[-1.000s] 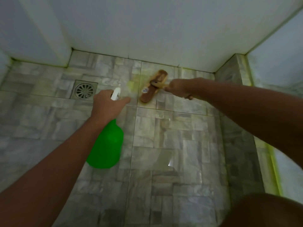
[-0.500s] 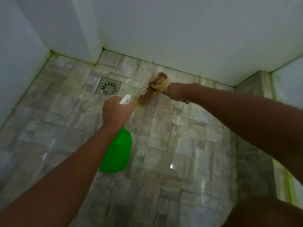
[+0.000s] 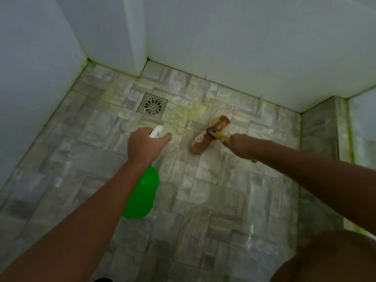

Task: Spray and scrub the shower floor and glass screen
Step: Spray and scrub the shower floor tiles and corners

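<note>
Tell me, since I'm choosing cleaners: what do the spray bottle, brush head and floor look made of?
Spray bottle: likely plastic, translucent bright green with a white trigger head. Brush head: probably wood, brown with a grain-like look; bristles hidden. Floor: seemingly glazed stone-pattern ceramic tile, shown by grout lines and glossy reflections.

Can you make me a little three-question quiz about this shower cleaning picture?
1. True or false: the left hand holds the green spray bottle.
2. What does the right hand hold? A) sponge B) scrub brush C) towel
3. Fill in: the brush head rests on the tiled ____, right of the drain.

Key: 1 true; 2 B; 3 floor.
</note>
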Demonstrator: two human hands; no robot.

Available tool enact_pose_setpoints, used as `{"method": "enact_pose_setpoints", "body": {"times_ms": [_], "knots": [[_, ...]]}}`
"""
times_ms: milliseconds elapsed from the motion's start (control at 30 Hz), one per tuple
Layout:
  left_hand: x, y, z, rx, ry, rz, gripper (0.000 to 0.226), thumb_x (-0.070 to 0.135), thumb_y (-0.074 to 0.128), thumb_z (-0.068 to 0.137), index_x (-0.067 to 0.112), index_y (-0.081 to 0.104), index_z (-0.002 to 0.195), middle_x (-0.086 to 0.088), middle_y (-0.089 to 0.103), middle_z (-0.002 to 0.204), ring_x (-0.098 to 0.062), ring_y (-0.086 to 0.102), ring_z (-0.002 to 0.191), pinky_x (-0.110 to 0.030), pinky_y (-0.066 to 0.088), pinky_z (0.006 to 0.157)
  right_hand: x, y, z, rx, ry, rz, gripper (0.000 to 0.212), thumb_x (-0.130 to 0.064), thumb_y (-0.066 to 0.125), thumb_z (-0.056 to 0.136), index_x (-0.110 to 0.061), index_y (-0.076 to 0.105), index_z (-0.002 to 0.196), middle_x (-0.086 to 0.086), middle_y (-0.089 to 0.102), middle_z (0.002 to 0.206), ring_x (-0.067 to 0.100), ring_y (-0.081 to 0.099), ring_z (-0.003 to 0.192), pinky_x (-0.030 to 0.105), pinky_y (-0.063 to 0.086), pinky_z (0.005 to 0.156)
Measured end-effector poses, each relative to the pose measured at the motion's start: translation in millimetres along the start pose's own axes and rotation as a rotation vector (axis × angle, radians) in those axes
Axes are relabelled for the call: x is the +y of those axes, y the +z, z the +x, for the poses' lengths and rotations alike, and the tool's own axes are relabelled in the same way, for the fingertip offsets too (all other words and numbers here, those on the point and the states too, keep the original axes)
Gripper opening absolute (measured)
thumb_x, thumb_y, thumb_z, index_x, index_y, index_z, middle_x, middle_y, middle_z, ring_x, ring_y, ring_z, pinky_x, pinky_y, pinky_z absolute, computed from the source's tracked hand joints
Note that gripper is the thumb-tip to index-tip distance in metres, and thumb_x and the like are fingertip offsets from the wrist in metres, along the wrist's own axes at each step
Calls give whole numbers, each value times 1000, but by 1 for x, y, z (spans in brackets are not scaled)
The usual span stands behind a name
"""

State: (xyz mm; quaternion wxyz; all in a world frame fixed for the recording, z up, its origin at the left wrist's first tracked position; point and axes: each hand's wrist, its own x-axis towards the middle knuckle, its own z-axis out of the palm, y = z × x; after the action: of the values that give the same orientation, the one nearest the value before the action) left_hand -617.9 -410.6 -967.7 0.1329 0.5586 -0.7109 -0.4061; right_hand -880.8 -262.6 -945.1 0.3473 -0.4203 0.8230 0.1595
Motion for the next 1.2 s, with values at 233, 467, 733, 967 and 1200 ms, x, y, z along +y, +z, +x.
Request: {"method": "enact_pose_setpoints", "body": {"times_ms": [233,467,733,967,1200], "knots": [[-14,-19,13,38,27,-93,60,44,89,76,18,39,57,2,41,56,-13,39,53,-34,30,52,-126,-39,74,89,-120,79,58,-61,24,96,-11,53,104,16,65,85,32,68,59,44,59,58],[-12,-34,20,68,106,-232,49,41,89,76,7,55,67,-4,53,63,-16,46,58,-32,39,57,-41,2,3,-64,43,-15,61,-62,27,98,-8,54,100,10,64,87,28,68,70,40,59,66],[-20,-47,17,41,114,-180,53,42,88,77,9,49,64,-4,46,61,-15,42,58,-32,35,57,-152,-67,57,105,-148,113,40,-50,24,103,-23,47,122,22,60,83,29,59,57,33,53,55],[-32,-59,14,16,78,-133,52,40,89,78,13,47,64,-2,47,62,-13,42,57,-27,34,53,-140,-46,30,33,-94,191,43,-48,27,103,-14,51,91,23,63,80,31,59,55,40,54,52],[-38,-59,14,22,28,-162,59,46,90,75,-6,61,73,-20,60,66,-19,52,59,-53,59,61,-105,-23,16,-25,2,127,59,-57,27,100,-4,54,101,13,60,75,28,61,53,39,58,59]]}}
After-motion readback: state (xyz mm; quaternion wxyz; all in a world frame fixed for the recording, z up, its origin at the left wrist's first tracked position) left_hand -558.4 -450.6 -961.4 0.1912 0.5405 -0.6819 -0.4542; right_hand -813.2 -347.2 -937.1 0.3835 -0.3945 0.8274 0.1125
